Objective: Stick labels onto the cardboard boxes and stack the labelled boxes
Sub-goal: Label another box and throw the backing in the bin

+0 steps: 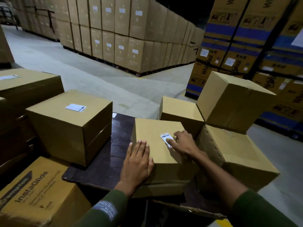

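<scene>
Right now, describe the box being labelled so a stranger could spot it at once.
Find the dark table in the foreground, ringed by cardboard boxes. The box sits at its right end. It alone has both hands on it: the left hand flat, the right hand pressing a barcode label.

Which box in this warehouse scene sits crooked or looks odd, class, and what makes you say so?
The tilted box at the right stands out: it rests on one corner, leaning across the plain boxes beneath it rather than lying flat. The label under the right hand also lies slightly askew to its box's edges.
</scene>
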The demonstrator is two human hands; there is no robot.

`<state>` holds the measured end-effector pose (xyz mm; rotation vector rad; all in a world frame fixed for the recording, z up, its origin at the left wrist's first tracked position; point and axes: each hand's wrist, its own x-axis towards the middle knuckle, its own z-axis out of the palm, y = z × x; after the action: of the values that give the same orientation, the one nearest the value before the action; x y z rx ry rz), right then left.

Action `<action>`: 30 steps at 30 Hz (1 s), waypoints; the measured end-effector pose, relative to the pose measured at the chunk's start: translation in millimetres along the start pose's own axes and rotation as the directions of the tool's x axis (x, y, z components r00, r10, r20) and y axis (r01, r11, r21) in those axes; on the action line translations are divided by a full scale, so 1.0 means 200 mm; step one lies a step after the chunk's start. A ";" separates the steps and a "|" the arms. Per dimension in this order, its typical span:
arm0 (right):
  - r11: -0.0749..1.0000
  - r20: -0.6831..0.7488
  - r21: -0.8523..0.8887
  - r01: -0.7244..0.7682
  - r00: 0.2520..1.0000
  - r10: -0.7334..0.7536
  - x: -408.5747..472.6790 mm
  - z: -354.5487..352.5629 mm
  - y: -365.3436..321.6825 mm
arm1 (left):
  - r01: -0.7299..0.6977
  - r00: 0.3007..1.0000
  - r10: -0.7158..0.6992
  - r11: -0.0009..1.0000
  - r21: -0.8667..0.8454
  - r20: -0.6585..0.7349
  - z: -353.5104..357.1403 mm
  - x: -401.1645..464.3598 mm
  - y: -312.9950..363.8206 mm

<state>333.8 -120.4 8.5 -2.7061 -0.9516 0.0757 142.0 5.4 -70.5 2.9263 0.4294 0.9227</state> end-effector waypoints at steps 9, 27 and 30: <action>0.995 0.184 0.006 -0.097 0.978 0.094 0.14 -0.05 -0.08 | 0.029 1.000 -0.029 0.998 -0.047 0.004 0.03 -0.01 -0.01; 0.922 0.384 0.284 -0.262 0.912 0.141 0.11 -0.28 -0.19 | 0.046 0.998 -0.049 0.995 -0.090 -0.029 0.01 -0.01 0.00; 0.884 0.301 0.395 -0.251 0.944 0.133 0.05 -0.28 -0.14 | 0.049 0.998 -0.052 0.995 -0.084 -0.024 0.01 -0.02 -0.01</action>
<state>331.3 -106.6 71.1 -2.3969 -0.6274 0.6296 140.0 5.5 -74.0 2.8182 0.4525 0.9490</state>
